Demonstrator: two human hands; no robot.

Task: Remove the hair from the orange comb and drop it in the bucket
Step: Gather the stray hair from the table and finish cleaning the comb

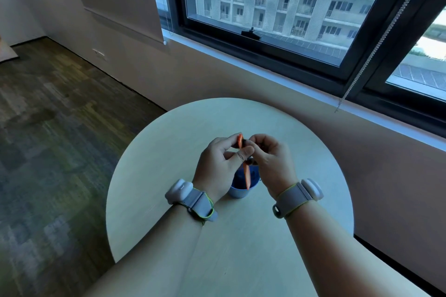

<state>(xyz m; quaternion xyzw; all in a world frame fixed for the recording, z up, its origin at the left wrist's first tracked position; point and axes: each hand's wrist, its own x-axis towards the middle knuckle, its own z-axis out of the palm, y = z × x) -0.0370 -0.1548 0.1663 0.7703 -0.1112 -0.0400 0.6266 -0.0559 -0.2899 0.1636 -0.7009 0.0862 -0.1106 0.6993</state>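
I saw my left hand [218, 164] gripping the orange comb [246, 173] above the blue bucket [241, 190] on the round table [169, 152]. My right hand [270, 159], close against the left, pinched dark hair [251, 160] at the comb's teeth.

The round surface [169, 147] looks like pale wood laminate, smooth and matt. On it the small blue bucket [237, 191] appears to be smooth plastic with a slight sheen. Above the bucket, the orange comb [246, 173] looks like plastic. Both wristbands [201, 204] are grey woven cloth with smooth white plastic pods.
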